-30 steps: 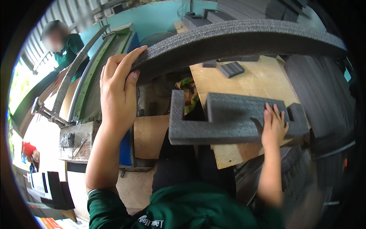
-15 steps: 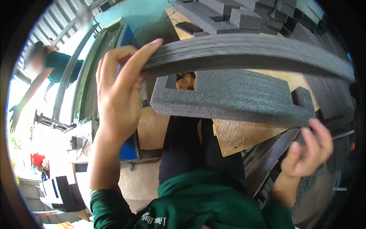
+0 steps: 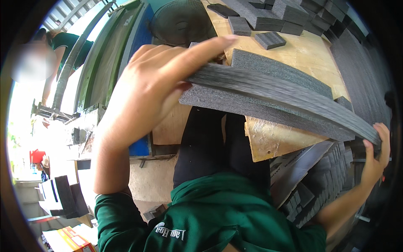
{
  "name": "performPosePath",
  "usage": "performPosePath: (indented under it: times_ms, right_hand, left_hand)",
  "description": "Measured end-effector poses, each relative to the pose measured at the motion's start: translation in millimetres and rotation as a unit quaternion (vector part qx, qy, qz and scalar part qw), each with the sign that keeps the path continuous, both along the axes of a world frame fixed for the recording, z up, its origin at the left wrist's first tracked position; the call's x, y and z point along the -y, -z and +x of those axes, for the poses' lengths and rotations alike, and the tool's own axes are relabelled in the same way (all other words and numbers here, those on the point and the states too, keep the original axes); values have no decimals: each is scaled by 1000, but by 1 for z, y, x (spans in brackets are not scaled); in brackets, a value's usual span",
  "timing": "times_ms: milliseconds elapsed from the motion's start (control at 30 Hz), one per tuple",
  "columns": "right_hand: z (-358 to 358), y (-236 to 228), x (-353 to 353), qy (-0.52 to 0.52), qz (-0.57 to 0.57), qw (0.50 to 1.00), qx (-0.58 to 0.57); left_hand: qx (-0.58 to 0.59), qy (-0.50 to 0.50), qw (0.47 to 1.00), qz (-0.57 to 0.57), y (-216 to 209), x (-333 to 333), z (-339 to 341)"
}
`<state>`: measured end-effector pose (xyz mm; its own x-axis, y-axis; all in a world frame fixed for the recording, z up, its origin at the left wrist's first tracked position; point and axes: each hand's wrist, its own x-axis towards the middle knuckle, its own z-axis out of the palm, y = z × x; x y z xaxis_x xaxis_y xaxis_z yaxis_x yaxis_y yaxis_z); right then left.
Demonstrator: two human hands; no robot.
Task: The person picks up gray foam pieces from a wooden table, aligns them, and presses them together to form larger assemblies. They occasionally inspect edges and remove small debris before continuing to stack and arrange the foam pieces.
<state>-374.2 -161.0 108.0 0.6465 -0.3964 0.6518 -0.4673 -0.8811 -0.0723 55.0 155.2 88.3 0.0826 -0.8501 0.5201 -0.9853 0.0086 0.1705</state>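
A long dark grey foam strip (image 3: 289, 93) slants across the front of me, its right end lower than its left. My left hand (image 3: 145, 90) pinches the left end between thumb and fingers, the index finger stretched along the top. At the far right end, my right hand (image 3: 375, 153) grips the strip between thumb and fingers. Behind and below the strip lies a thick grey foam block (image 3: 277, 71) with its front part overhanging the table edge. The strip hides much of the block's middle; whether the two touch I cannot tell.
Small foam pieces (image 3: 270, 40) lie on the wooden table (image 3: 302, 46), with stacked foam blocks (image 3: 289, 14) at the back. Foam sheets (image 3: 361, 71) stand at right. A fan (image 3: 182, 23) stands behind my left hand. Another person (image 3: 73, 48) bends at far left.
My right hand, free before, now grips the strip's right end. The strip has come down and tilts rightward over the block. Small foam pieces on the table have come into view.
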Motion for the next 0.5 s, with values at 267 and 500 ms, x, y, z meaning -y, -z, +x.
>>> performPosePath:
  times_ms: [267, 500]
  right_hand:
    - [-7, 8, 23, 7, 94, 995, -13]
    - [11, 12, 24, -2, 99, 994, -51]
  left_hand:
    - [-234, 36, 971, -21, 19, -23, 33]
    - [-387, 30, 915, -113, 73, -19, 58]
